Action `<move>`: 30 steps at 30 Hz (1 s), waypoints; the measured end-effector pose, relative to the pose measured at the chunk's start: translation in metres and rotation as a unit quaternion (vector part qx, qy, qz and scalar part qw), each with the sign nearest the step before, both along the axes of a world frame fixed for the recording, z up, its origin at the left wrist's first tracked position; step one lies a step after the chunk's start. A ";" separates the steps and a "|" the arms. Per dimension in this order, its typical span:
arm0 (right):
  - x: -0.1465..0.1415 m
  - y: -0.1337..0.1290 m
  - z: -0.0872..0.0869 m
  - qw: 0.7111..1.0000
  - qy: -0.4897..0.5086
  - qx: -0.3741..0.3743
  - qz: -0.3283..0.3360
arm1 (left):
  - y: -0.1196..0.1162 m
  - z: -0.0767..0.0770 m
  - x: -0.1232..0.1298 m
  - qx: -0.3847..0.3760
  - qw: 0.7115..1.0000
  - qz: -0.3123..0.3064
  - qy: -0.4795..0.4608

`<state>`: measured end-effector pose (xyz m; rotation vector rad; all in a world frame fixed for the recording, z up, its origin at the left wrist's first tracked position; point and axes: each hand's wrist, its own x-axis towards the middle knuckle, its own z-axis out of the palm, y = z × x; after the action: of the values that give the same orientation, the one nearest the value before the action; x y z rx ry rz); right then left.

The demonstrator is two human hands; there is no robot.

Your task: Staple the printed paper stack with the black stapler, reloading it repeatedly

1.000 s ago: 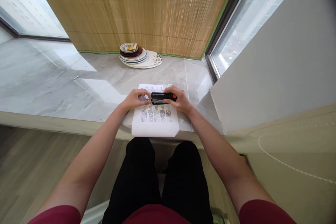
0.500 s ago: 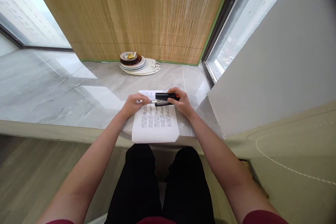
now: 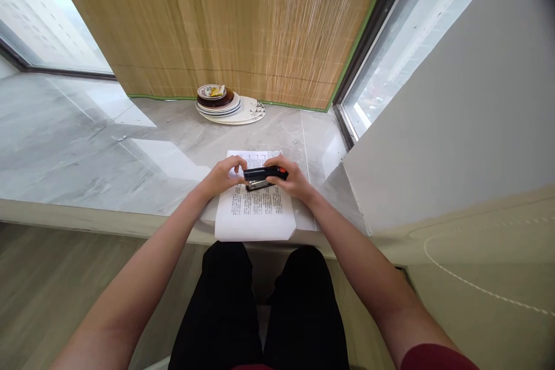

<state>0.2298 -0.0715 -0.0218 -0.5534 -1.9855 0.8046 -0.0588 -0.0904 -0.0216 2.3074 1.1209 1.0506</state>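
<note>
Right hand (image 3: pixel 293 178) gripped stapler (image 3: pixel 259 174), best kept steady over paper (image 3: pixel 255 228); left hand (image 3: pixel 222 177) curled narrow at front, hold unclear.

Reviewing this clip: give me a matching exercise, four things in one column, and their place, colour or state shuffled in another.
Things
1. Stapler
2. Printed paper
3. Stack of plates
4. Blind

Descriptions
A. Straw-coloured, hanging, with a green edge
B. White with dark print, near end jutting past the front of the ledge
C. Black with an orange patch, held in the right hand
D. On the ledge, with something small and yellow on top

Pairs: 1-C, 2-B, 3-D, 4-A
</note>
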 end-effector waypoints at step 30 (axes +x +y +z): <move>0.043 0.067 -0.032 0.886 0.020 -0.107 -0.451 | 0.082 -0.010 0.067 0.086 0.969 -0.186 0.140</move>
<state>0.2731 -0.0047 -0.0542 -1.4322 -1.3491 0.4209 0.0078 -0.0081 -0.0318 2.7281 0.6631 0.7191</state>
